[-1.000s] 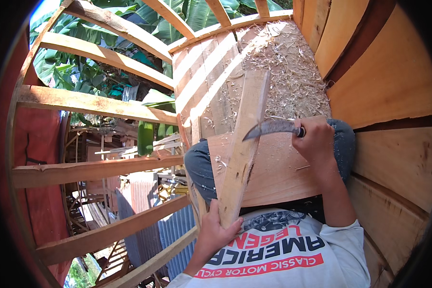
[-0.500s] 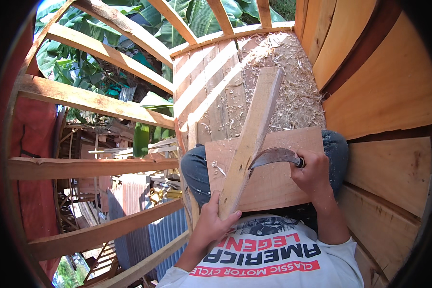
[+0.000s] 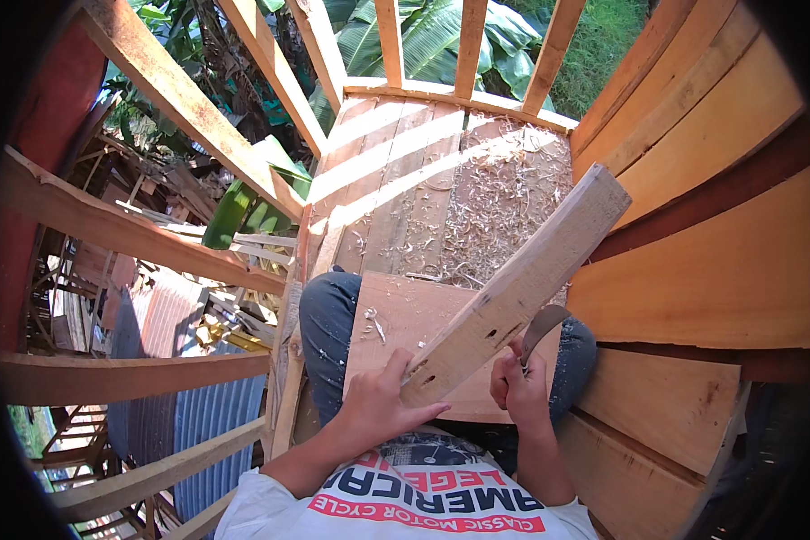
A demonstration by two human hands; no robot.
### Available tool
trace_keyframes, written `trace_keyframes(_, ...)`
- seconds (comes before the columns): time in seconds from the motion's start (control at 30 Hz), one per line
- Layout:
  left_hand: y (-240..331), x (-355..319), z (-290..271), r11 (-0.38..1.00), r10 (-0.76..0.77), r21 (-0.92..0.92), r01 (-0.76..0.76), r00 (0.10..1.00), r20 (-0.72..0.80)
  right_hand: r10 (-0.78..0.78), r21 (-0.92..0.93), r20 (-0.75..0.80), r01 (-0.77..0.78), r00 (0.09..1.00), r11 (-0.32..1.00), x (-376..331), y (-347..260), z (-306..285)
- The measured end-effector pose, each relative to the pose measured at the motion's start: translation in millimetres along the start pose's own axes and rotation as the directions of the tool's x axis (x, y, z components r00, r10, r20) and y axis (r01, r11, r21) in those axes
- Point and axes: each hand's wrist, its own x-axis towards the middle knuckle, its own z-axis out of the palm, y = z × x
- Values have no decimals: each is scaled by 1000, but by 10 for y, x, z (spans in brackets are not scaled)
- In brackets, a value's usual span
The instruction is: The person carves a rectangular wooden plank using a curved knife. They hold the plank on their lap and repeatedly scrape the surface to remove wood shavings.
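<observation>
Holding rough, squared, dark-pitted timber [image 3: 524, 286] mid-frame, the left hand [image 3: 376, 402] spreads part-open fingers [image 3: 396, 367]; the right hand [image 3: 522, 389] clenches a curved metal knife [image 3: 541, 331].

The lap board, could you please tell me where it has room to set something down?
The board is mostly bare at its upper left, bordered by the left leg, left hand and beam, save a few curls. It is crowded at right, where the right hand grips the knife beside the beam.
</observation>
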Motion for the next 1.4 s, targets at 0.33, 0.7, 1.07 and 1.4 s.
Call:
trace_keyframes(0.33, -233, 167, 172, 601, 156, -756, 259, 889, 429, 165, 385, 65, -177, 984, 906, -25, 17, 155)
trace_keyframes(0.7, -186, 305, 65, 657, 167, -627, 419, 729, 663, -141, -134, 109, 155, 984, 979, -27, -50, -249)
trace_keyframes(1.07, 36, 206, 93, 812, 111, -554, 182, 884, 454, -545, -785, 28, 356, 838, 507, 3, -96, -309)
trace_keyframes(1.4, 331, 42, -12, 895, -3, -407, 184, 913, 407, -714, -921, 130, 351, 688, 170, 109, -291, -629)
